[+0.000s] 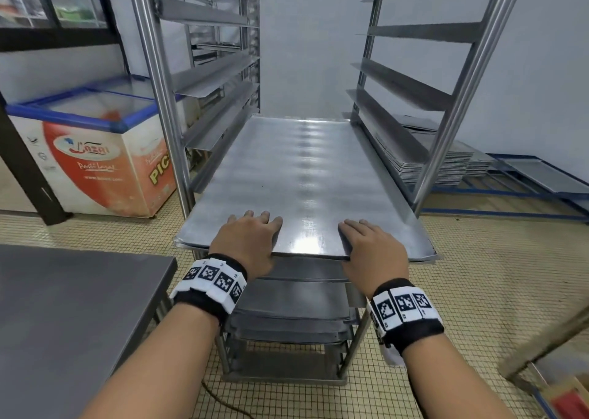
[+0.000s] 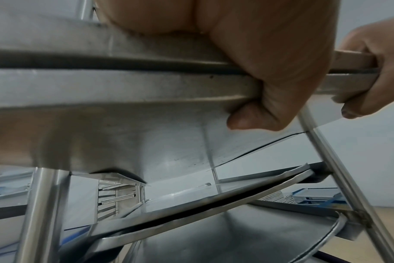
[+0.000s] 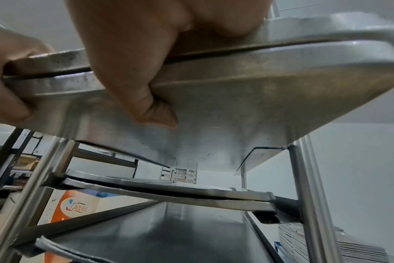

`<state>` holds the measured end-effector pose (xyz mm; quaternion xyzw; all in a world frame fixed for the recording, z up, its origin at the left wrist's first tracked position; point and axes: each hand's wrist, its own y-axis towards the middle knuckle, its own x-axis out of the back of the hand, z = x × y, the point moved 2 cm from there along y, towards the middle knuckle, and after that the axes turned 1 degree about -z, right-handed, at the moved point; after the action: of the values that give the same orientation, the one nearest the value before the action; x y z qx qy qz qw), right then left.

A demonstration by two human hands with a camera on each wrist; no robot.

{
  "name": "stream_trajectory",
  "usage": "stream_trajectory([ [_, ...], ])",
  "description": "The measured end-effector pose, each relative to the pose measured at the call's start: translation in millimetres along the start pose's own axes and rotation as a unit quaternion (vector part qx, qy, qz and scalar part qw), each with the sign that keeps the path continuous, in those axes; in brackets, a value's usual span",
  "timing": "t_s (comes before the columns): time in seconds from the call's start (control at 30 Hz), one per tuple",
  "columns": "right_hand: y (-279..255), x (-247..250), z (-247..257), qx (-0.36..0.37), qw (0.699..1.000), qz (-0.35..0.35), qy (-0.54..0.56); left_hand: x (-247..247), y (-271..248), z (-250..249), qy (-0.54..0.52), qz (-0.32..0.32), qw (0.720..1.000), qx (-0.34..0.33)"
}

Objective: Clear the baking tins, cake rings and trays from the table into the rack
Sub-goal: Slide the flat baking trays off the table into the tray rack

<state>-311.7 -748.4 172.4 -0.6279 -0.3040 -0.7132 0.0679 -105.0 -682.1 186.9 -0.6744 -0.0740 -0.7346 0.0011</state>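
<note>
Both the left hand (image 1: 247,240) and the right hand (image 1: 371,249) pinch the near edge of a pair of stacked trays (image 1: 306,182), fingers on top and thumbs beneath, with the trays lying partway along the runners of the rack (image 1: 161,99) at twelve o'clock. To seat them well, I would push evenly, keeping both side edges level on the runners. The counter (image 1: 70,316) sits at eight o'clock, a chest freezer (image 1: 95,150) at ten, on a tiled floor (image 1: 478,275).
</note>
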Motion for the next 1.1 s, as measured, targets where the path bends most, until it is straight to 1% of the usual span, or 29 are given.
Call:
stream_trajectory([
  [0.2,45,-12,-8,0.001,0.999,-0.027,0.020,0,46,13,0.015,0.013,1.000,0.005],
  [0.5,111,-39,-22,0.001,1.000,-0.007,0.022,-2,111,30,0.028,0.047,0.998,0.018],
  [0.73,147,-48,-29,0.007,1.000,-0.001,0.023,-5,151,41,0.032,0.040,0.998,0.026],
  [0.97,168,-58,-33,0.009,0.999,-0.020,0.025,-9,172,46,0.035,0.036,0.998,0.023],
  [1.1,170,-59,-33,0.015,0.999,-0.017,0.028,-10,174,48,0.028,0.033,0.999,0.029],
])
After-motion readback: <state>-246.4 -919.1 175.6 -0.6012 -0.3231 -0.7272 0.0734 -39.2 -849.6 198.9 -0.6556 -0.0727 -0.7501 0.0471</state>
